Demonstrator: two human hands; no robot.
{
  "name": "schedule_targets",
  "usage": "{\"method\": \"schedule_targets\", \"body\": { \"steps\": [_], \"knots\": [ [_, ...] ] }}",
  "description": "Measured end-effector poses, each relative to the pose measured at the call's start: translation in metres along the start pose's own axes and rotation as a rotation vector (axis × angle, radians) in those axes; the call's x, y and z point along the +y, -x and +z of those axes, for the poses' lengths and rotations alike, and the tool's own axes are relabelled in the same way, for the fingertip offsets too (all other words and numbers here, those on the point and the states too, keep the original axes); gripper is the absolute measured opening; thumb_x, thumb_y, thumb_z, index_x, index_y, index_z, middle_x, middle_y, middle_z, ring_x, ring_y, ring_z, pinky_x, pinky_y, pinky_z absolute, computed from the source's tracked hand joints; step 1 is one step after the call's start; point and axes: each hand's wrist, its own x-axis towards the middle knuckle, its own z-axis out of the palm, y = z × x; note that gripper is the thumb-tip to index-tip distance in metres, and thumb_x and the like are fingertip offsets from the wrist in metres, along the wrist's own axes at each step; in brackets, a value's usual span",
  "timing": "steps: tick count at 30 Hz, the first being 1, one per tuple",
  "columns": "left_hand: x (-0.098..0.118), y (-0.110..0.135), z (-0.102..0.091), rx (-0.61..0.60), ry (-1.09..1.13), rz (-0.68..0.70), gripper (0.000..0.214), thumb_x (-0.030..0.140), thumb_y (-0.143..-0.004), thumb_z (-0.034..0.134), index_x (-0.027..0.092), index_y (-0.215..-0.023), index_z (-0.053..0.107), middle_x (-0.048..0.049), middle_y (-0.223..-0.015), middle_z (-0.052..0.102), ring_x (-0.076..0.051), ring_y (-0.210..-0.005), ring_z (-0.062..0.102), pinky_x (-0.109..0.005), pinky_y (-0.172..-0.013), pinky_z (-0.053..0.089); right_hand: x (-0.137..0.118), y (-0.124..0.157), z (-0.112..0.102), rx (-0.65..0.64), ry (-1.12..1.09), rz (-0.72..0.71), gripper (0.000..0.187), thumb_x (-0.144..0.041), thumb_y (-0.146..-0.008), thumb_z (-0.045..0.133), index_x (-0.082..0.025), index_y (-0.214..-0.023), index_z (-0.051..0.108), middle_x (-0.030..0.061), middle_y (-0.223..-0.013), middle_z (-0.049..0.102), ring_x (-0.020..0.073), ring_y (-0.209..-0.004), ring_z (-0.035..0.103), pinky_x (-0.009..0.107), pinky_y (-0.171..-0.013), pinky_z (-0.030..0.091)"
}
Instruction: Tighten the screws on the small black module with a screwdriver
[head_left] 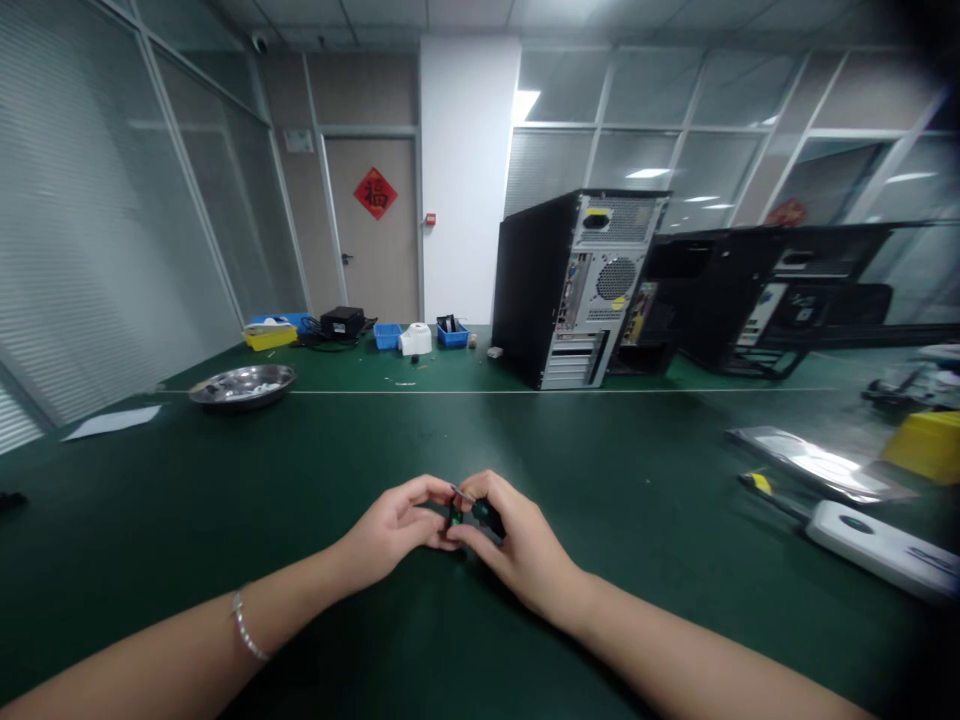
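Note:
My left hand (405, 525) and my right hand (517, 540) meet over the green tabletop (360, 430), fingertips nearly touching. Between them is a small dark piece with a bright green spot (455, 516), too small to name. The left fingers and thumb are closed around its left side. Curled over its right side, the right hand also has a dark rounded part (487, 516) under its fingers, and a thin edge shows by the fingertips. Most of what they hold is hidden by the fingers. A bracelet (244, 625) circles my left wrist.
A metal bowl (244, 388) with small pieces stands at left, near a white sheet (112, 422). Blue bins (387, 337) and a black box (343, 322) sit behind. Computer towers (536, 290) stand at back right; a white power strip (877, 545) lies at right.

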Motion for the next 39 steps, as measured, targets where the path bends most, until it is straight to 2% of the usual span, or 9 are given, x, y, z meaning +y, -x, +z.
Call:
{"method": "schedule_targets", "body": {
  "steps": [4, 10, 14, 19, 23, 39],
  "knots": [
    [-0.0011, -0.0006, 0.0008, 0.027, -0.025, -0.003, 0.026, 0.028, -0.08, 0.069, 0.015, -0.099, 0.058, -0.0038, -0.1, 0.061, -0.011, -0.074, 0.064, -0.027, -0.073, 0.053, -0.0009, 0.0005, 0.0004, -0.031, 0.016, -0.008, 0.016, -0.017, -0.085, 0.062, -0.022, -0.092, 0.049, 0.0026, -0.092, 0.058, 0.0162, -0.085, 0.056, 0.028, -0.077, 0.045],
    [-0.0056, -0.0006, -0.001, 0.044, -0.053, 0.01, 0.023, 0.025, -0.079, 0.069, 0.014, -0.097, 0.058, -0.0029, -0.095, 0.063, -0.011, -0.073, 0.064, -0.027, -0.073, 0.052, -0.002, -0.0004, -0.0006, -0.046, 0.006, -0.014, 0.016, -0.018, -0.084, 0.063, -0.022, -0.091, 0.05, 0.0023, -0.092, 0.059, 0.0162, -0.086, 0.056, 0.028, -0.077, 0.045],
    [-0.0029, -0.0001, 0.0003, 0.08, -0.059, 0.001, 0.026, 0.026, -0.077, 0.07, 0.014, -0.097, 0.059, -0.0055, -0.099, 0.065, -0.014, -0.077, 0.067, -0.031, -0.076, 0.054, -0.0013, -0.001, -0.0006, 0.018, -0.051, 0.012, 0.014, -0.02, -0.085, 0.062, -0.022, -0.091, 0.05, 0.0023, -0.091, 0.058, 0.0159, -0.084, 0.057, 0.027, -0.077, 0.046],
    [0.001, 0.0001, 0.003, 0.122, -0.074, -0.029, 0.028, 0.026, -0.073, 0.073, 0.012, -0.093, 0.058, -0.0047, -0.084, 0.067, -0.018, -0.078, 0.069, -0.036, -0.078, 0.056, 0.0015, -0.0025, -0.0002, 0.106, -0.075, 0.098, 0.009, -0.024, -0.087, 0.058, -0.021, -0.091, 0.051, 0.0022, -0.087, 0.058, 0.0164, -0.081, 0.057, 0.028, -0.074, 0.046],
    [-0.0006, -0.0002, 0.0015, 0.142, -0.075, -0.031, 0.028, 0.025, -0.073, 0.072, 0.012, -0.092, 0.057, -0.0057, -0.082, 0.068, -0.021, -0.082, 0.069, -0.039, -0.079, 0.056, 0.0042, -0.0032, 0.0001, 0.134, -0.076, 0.142, 0.006, -0.024, -0.088, 0.056, -0.02, -0.09, 0.052, 0.0023, -0.086, 0.059, 0.0158, -0.079, 0.057, 0.027, -0.074, 0.046],
    [-0.0037, -0.0007, -0.0033, 0.175, -0.073, -0.05, 0.026, 0.021, -0.07, 0.074, 0.012, -0.089, 0.058, -0.0083, -0.076, 0.074, -0.021, -0.076, 0.071, -0.038, -0.079, 0.054, 0.0036, -0.004, -0.0008, 0.132, -0.063, 0.142, 0.006, -0.025, -0.09, 0.052, -0.019, -0.088, 0.054, 0.0027, -0.084, 0.059, 0.0156, -0.078, 0.055, 0.027, -0.073, 0.044]
  ]
}}
